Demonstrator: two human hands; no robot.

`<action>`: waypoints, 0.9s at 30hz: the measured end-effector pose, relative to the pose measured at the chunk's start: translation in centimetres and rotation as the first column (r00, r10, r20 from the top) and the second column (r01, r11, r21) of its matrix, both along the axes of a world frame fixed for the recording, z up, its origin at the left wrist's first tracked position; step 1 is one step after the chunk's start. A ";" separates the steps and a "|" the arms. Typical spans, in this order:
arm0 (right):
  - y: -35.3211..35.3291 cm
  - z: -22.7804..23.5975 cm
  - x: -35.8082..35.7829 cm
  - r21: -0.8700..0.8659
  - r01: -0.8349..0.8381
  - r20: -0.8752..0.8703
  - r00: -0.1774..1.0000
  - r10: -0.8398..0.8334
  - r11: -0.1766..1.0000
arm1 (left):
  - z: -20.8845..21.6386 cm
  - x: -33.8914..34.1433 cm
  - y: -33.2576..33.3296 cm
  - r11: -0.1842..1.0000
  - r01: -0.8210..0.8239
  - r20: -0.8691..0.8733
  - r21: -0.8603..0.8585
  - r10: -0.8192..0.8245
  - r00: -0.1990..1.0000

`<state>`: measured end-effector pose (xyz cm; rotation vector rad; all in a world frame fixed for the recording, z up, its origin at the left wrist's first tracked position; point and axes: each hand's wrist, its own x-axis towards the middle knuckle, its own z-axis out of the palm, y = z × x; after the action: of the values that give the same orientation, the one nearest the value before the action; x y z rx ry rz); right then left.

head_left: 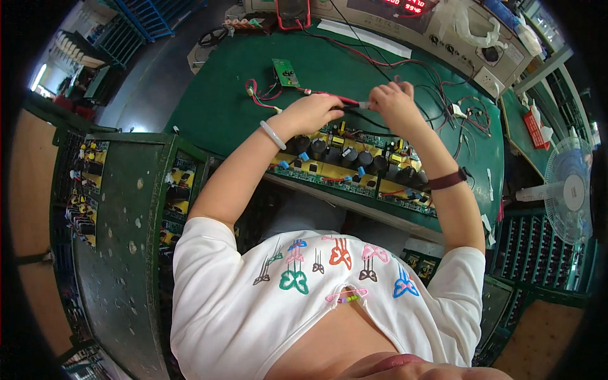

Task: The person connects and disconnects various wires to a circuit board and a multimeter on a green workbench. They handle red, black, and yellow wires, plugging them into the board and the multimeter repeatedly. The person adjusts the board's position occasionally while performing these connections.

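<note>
Both hands meet over the green-topped bench, with a red-and-black cable (349, 100) stretched between them. My left hand (311, 113), wearing a pale bangle, is closed on the cable's left part. At its other end my right hand (394, 104) pinches a pale, translucent connector (365, 106); its fingertips partly cover it. A small green circuit board (285, 73) lies beyond my left hand, with a looped red-and-black lead (256, 95) beside it. Below the hands, long power circuit boards (345, 154) lie along the near bench edge, bearing black capacitors and blue parts.
A test instrument (405, 24) with red digits stands at the back, beside a red-framed meter (294, 12). Tangled leads (465, 114) cover the bench's right. A white fan (570, 191) stands far right. A green rack (123, 234) with boards stands left.
</note>
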<state>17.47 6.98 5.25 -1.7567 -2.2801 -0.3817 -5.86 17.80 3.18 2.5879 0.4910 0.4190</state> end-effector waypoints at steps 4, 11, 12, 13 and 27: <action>-0.2 3.1 -1.2 0.151 -0.063 -0.020 0.998 0.067 0.987 | 1.2 0.5 -0.3 0.977 -0.088 0.076 -0.196 0.104 0.992; -1.4 2.5 5.5 0.245 0.172 0.092 0.976 -0.200 0.954 | 0.8 -1.5 2.2 0.931 -0.324 0.225 -0.166 0.356 0.907; -2.1 1.9 6.1 0.313 0.138 0.118 0.976 -0.182 0.940 | 0.8 -1.4 1.6 0.927 -0.373 0.315 -0.033 0.364 0.877; -3.1 2.3 5.9 0.243 0.174 0.112 0.972 -0.206 0.954 | 1.1 -1.5 0.7 0.899 -0.427 0.403 0.097 0.356 0.843; -23.3 5.6 9.6 -0.343 0.254 -0.358 0.855 -0.376 0.904 | 1.6 -0.2 -15.2 0.969 -0.209 0.147 0.129 0.190 0.971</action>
<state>27.11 -16.32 10.80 -2.1179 -1.8077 0.2714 -6.02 2.55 4.75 2.6338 0.7009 0.7159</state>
